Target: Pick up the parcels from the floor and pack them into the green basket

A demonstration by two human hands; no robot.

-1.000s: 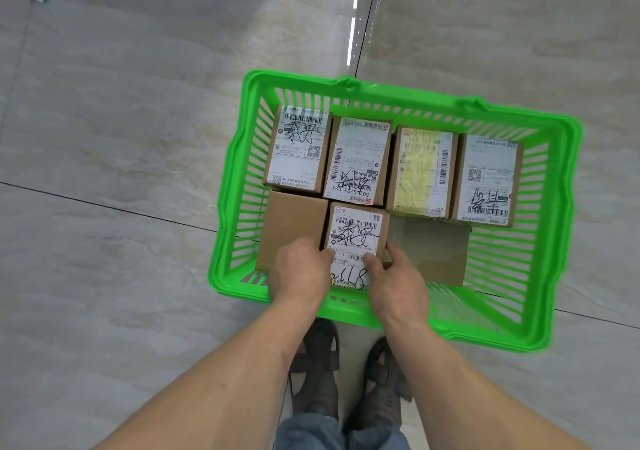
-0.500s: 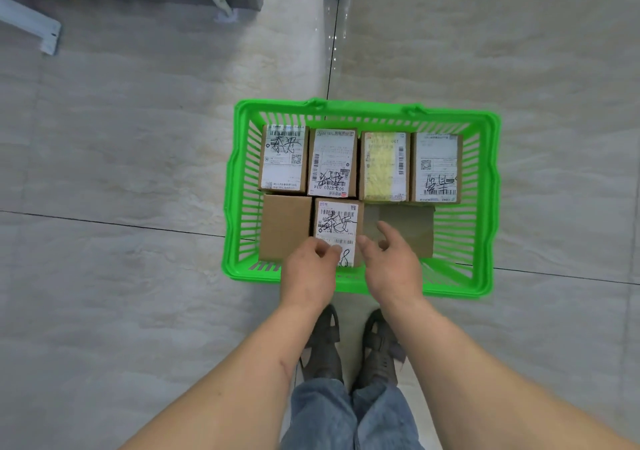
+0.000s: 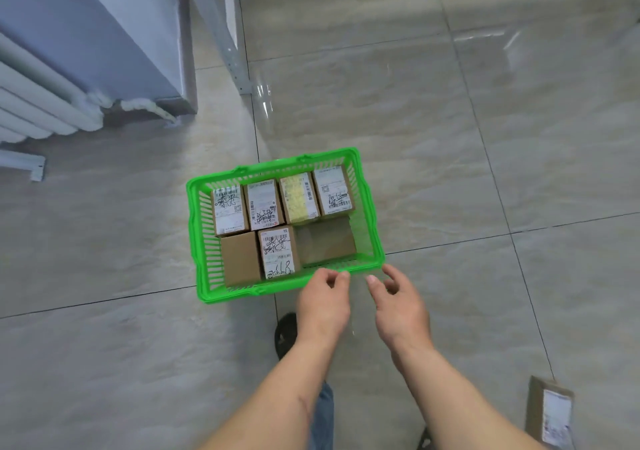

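The green basket (image 3: 204, 259) stands on the tiled floor and holds several cardboard parcels in two rows. The labelled parcel (image 3: 278, 252) sits in the near row between a plain brown box (image 3: 240, 259) and a lower brown box (image 3: 325, 241). My left hand (image 3: 323, 302) hovers just outside the basket's near right rim, fingers loosely curled, holding nothing. My right hand (image 3: 398, 306) is beside it to the right, fingers apart and empty. Another labelled parcel (image 3: 550, 411) lies on the floor at the lower right.
A white radiator (image 3: 38, 103) and a grey-blue cabinet (image 3: 104, 34) stand at the upper left. A metal shelf leg (image 3: 232, 47) rises behind the basket. My dark sandal (image 3: 285, 335) is on the floor near the basket.
Both hands have let go of the labelled parcel and drawn back out of the basket toward the right. The view has risen and swung right, bringing the floor parcel into sight.
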